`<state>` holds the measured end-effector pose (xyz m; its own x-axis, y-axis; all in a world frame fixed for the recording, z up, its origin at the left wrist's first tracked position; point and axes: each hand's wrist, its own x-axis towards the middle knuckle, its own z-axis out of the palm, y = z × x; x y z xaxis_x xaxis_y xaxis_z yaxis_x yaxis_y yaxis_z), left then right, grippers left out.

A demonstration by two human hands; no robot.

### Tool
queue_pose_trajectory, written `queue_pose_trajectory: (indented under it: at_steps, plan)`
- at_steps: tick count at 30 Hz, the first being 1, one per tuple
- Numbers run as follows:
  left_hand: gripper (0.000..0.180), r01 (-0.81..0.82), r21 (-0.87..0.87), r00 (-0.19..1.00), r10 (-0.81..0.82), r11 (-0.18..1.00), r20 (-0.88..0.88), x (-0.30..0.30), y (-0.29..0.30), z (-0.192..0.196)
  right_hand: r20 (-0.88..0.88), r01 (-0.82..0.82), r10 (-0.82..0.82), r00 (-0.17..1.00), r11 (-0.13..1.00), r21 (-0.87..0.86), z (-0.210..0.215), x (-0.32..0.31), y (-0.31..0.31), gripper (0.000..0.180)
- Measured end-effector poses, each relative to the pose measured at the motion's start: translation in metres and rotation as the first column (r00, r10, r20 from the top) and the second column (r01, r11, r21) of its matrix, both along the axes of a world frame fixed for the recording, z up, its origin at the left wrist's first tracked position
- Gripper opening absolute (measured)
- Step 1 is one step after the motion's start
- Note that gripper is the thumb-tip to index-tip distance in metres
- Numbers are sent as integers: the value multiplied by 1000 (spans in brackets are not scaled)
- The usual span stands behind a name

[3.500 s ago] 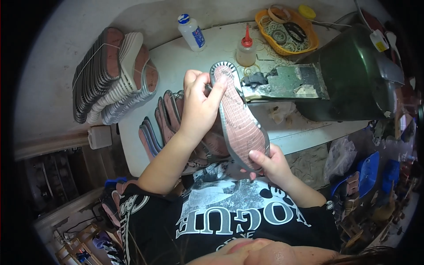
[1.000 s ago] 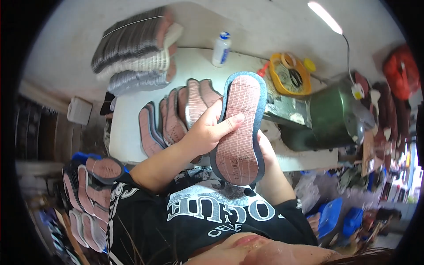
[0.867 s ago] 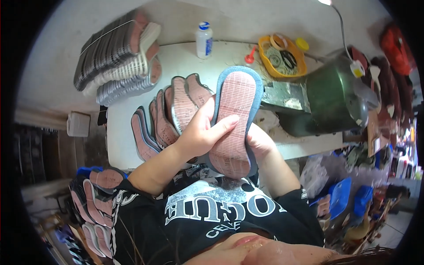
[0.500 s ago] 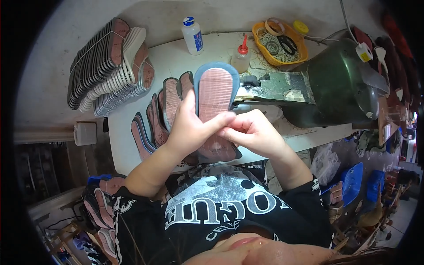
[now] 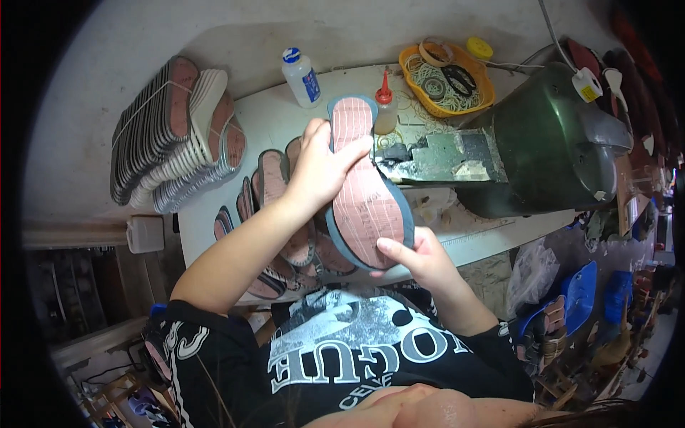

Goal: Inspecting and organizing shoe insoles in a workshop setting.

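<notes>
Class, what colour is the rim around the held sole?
Blue-grey, around a pinkish lined sole; the head view shows it.

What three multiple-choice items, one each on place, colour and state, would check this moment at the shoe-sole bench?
1. Where does the white plastic bottle with the blue cap stand?
A. At the far edge of the white table
B. Inside the yellow tray
C. On the floor

2. What colour is the rim of the pinkish-brown ribbed shoe sole?
A. Yellow
B. Blue-grey
C. Red

3. How is that sole held?
A. Lying flat, untouched
B. By one hand only
C. By both hands, left hand near the top, right hand at the bottom

Answers: 1 A, the bottle stands on the tabletop near the wall; 2 B, a blue-grey border runs around the sole; 3 C, fingers of both hands grip it above the table.
</notes>
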<state>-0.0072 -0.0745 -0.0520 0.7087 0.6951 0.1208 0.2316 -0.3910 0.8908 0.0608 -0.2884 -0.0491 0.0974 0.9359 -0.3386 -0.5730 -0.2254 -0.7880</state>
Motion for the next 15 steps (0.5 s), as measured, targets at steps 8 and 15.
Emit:
queue_pose_trajectory:
  at_steps: [8,15]
  plan:
    - [42,-16,-78,1000,15,997,-14,11,-8,5,-82,62,-67,994,996,-68,10,1,-6,26]
    - [46,-64,16,989,66,998,-134,20,0,16,-133,195,-200,971,980,-48,8,-1,4,22]
